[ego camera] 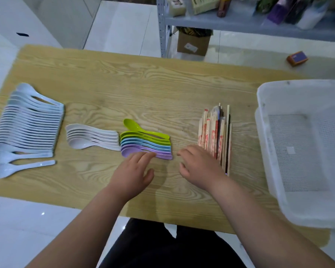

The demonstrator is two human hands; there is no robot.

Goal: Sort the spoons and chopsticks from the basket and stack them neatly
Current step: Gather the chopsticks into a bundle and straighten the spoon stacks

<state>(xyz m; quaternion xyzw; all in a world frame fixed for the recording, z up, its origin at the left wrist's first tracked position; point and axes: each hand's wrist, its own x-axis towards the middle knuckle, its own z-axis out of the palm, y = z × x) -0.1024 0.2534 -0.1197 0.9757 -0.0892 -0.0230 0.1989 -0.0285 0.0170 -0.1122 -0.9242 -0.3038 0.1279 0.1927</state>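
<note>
Covering chopsticks (214, 130) partly, right hand (200, 165), basket (298, 88) cropped at frame edge

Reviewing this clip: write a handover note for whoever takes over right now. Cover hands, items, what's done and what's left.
Left hand: open, fingertips on the coloured spoons.
Right hand: loosely curled, holding nothing, beside the chopsticks.
Done: white spoons and small white spoons lie in rows; the basket looks empty.
Left: two loose spoons and the askew green spoon need tucking in; chopstick ends are uneven.
</note>
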